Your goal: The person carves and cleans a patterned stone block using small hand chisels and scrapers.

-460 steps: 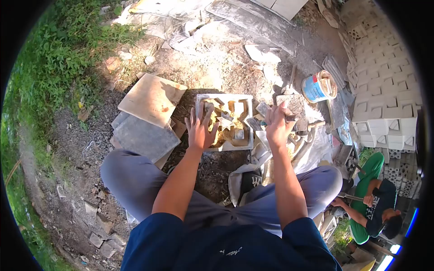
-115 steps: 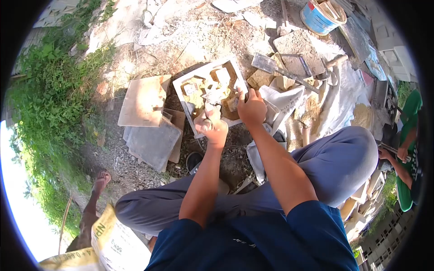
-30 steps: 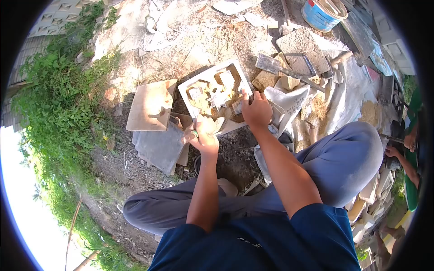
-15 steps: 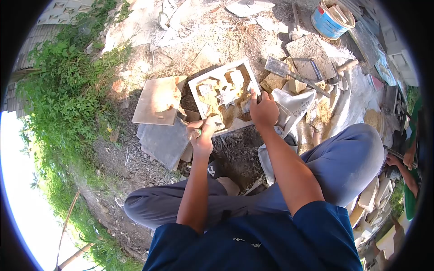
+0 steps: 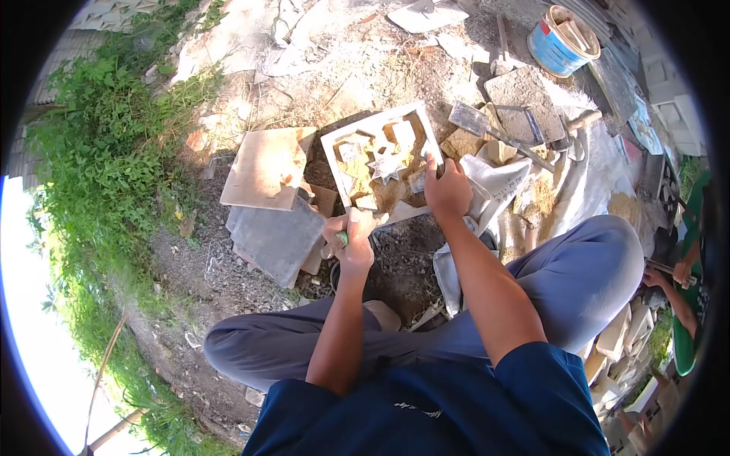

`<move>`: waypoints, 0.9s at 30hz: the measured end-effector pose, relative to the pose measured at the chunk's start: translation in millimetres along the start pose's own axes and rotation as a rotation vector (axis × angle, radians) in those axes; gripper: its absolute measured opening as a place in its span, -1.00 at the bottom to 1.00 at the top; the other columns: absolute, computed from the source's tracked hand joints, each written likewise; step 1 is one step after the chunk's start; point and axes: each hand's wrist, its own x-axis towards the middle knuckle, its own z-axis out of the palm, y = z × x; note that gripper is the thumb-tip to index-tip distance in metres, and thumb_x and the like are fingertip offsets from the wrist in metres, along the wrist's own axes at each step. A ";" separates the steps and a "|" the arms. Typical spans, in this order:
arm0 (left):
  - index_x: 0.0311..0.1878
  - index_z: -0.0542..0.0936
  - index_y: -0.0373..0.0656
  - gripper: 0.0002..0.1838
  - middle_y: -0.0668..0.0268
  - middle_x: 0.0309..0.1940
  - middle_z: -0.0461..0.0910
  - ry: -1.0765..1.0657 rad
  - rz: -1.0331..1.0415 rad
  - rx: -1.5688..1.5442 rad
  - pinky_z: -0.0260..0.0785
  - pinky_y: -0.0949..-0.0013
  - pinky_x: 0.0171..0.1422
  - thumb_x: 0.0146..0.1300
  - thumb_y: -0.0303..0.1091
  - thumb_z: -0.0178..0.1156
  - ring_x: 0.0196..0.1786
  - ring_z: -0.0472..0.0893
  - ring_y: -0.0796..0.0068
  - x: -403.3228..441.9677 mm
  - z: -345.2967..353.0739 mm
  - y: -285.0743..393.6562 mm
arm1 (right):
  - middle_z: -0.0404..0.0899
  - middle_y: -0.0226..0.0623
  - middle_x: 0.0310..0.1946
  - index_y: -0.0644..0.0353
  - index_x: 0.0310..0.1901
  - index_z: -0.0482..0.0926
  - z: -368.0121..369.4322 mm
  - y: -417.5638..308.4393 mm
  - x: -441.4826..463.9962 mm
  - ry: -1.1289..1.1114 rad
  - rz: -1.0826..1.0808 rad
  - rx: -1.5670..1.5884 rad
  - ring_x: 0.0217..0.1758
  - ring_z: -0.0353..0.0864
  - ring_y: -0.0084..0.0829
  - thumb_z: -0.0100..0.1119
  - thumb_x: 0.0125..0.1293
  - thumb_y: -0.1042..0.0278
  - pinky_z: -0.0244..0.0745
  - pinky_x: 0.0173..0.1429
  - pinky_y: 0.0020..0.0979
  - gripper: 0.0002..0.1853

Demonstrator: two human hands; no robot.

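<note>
A white square frame-like block (image 5: 332, 156) lies tilted on the ground, with yellowish sandy material and a star shape (image 5: 387, 165) inside its openings. At its near-left corner, my left hand (image 5: 354, 234) is closed around a small tool with a green part; most of the tool is hidden by the fingers. My right hand (image 5: 449, 190) grips the block's right edge, the thumb on top and the fingers curled beside it.
Left of the block lie a tan board (image 5: 262, 171) and a grey slab (image 5: 277, 239). A trowel (image 5: 469, 118), stone pieces and a hammer (image 5: 584, 120) lie right. Behind stands a blue bucket (image 5: 559, 50). A co-worker's hand (image 5: 682, 272) shows at far right.
Since half a second ago, my left hand has shifted slightly right and down along the block's near corner. My right hand stays at the right edge. Earlier, both hands were spread apart above the block.
</note>
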 end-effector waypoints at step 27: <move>-0.57 0.34 -0.10 -0.56 0.44 -0.71 0.25 0.447 0.250 0.931 0.04 0.42 -0.46 0.47 -0.15 0.06 -0.60 0.24 0.57 19.9 7.6 9.1 | 0.65 -0.07 -0.12 0.21 -0.11 0.63 0.7 -4.9 4.5 -0.105 0.030 -0.026 -0.05 0.67 0.03 -0.03 0.44 -0.25 0.55 0.03 -0.01 -0.42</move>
